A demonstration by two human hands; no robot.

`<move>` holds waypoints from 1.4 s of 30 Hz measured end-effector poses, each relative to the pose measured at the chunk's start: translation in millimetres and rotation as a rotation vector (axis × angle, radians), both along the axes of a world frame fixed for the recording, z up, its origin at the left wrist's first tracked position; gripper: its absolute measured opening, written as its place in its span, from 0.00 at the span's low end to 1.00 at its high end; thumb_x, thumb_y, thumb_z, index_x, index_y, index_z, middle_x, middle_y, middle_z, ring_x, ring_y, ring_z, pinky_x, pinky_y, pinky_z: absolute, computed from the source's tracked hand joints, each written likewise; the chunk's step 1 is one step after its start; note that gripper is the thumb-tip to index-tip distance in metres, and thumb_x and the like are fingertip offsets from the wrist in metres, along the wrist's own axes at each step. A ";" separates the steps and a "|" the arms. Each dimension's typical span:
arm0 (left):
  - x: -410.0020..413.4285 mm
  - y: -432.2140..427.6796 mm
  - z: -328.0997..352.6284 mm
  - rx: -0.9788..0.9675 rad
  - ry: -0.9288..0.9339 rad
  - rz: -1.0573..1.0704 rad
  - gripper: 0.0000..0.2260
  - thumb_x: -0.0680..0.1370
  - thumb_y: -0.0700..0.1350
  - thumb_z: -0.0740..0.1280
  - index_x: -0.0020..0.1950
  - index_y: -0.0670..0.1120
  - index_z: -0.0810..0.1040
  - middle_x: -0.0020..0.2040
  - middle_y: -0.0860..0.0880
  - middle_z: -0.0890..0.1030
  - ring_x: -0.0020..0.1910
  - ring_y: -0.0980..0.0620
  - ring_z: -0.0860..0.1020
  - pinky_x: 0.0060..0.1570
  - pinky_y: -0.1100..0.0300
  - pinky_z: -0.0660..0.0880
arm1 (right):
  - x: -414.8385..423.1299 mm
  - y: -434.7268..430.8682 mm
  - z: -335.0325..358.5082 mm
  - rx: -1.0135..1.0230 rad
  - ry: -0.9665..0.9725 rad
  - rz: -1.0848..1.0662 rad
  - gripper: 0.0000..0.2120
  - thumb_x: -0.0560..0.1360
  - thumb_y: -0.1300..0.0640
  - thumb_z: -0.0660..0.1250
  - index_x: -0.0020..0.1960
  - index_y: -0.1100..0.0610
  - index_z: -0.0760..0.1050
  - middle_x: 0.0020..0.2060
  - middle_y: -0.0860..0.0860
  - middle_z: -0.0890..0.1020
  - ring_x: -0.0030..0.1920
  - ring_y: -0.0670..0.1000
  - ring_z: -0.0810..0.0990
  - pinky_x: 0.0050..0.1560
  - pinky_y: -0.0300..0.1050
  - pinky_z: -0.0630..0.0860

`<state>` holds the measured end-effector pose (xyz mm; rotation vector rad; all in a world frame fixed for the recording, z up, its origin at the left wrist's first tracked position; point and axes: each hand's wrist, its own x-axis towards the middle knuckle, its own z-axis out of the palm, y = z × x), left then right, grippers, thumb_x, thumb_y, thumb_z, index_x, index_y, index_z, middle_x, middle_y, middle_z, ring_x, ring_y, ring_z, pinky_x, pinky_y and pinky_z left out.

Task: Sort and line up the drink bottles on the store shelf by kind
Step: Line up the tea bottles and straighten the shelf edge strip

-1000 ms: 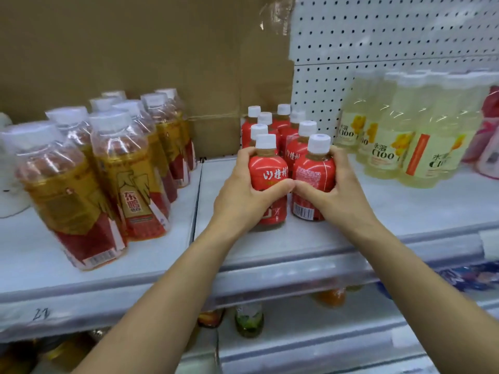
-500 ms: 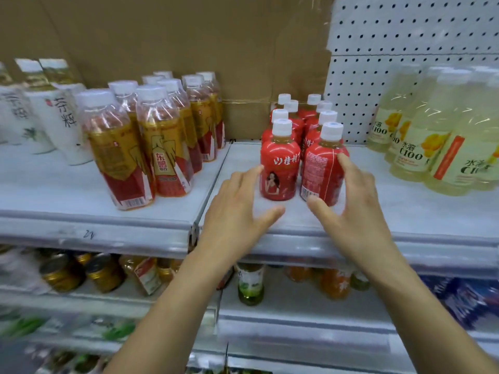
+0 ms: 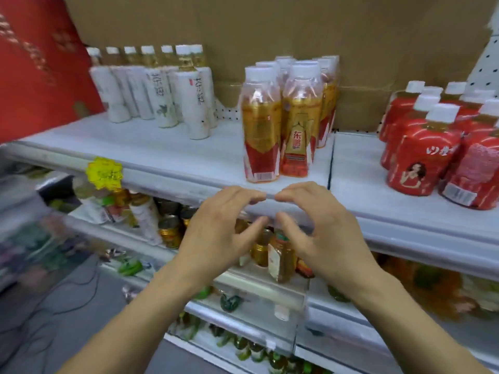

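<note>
Gold-and-red bottles [image 3: 295, 122] stand upright, caps up. Left hand [image 3: 220, 236] and right hand [image 3: 325, 236] hover loosely curled, holding nothing.

- Red bottles [image 3: 421, 160], above and right of the right hand [image 3: 326, 233]: outermost one cropped by the frame edge; rear rows mostly hidden behind the front ones.
- Gold bottles [image 3: 260, 130], just above both hands: rear ones masked by the front two.
- Jars [image 3: 170, 230] on the lower shelf, beside the left hand [image 3: 218, 233]: blurred, some covered by it.
- Yellow tag [image 3: 104, 172], further left: print unreadable.
- Red box [image 3: 35, 63], far upper left: cropped.
</note>
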<state>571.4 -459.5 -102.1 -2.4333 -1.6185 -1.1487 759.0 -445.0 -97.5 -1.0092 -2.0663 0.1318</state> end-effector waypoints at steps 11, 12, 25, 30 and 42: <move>-243.4 15.5 25.7 -0.154 -0.230 0.086 0.10 0.77 0.49 0.72 0.57 0.52 0.81 0.45 0.56 0.83 0.45 0.58 0.81 0.48 0.54 0.79 | -219.8 48.7 25.1 -0.076 0.168 0.033 0.08 0.77 0.57 0.69 0.56 0.53 0.80 0.51 0.45 0.80 0.53 0.47 0.78 0.54 0.50 0.76; -257.9 20.3 29.0 -0.161 -0.244 0.079 0.10 0.77 0.48 0.72 0.57 0.52 0.81 0.45 0.55 0.83 0.45 0.57 0.81 0.48 0.54 0.79 | -230.7 56.1 29.1 -0.100 0.192 0.021 0.08 0.77 0.57 0.69 0.56 0.53 0.80 0.51 0.45 0.81 0.52 0.47 0.78 0.54 0.51 0.77; -325.3 139.6 47.4 -0.285 -0.397 -0.068 0.08 0.77 0.44 0.72 0.55 0.53 0.80 0.45 0.55 0.83 0.42 0.61 0.79 0.41 0.67 0.75 | -263.9 197.4 73.5 -0.322 0.278 -0.277 0.35 0.73 0.54 0.74 0.74 0.53 0.60 0.68 0.52 0.66 0.64 0.50 0.70 0.68 0.50 0.68; -339.2 215.2 57.7 -0.370 -0.306 0.004 0.22 0.76 0.50 0.72 0.68 0.52 0.71 0.58 0.54 0.78 0.52 0.57 0.79 0.48 0.64 0.76 | -269.7 247.1 82.3 -0.448 0.411 -0.263 0.40 0.72 0.52 0.75 0.76 0.52 0.56 0.71 0.52 0.68 0.68 0.53 0.71 0.68 0.57 0.70; -322.6 391.7 47.0 -0.323 -0.534 0.033 0.37 0.64 0.54 0.81 0.65 0.47 0.65 0.63 0.49 0.77 0.62 0.48 0.76 0.62 0.44 0.76 | -289.4 284.9 67.5 -0.439 0.516 -0.317 0.36 0.65 0.54 0.81 0.66 0.51 0.64 0.57 0.45 0.79 0.58 0.49 0.78 0.60 0.56 0.76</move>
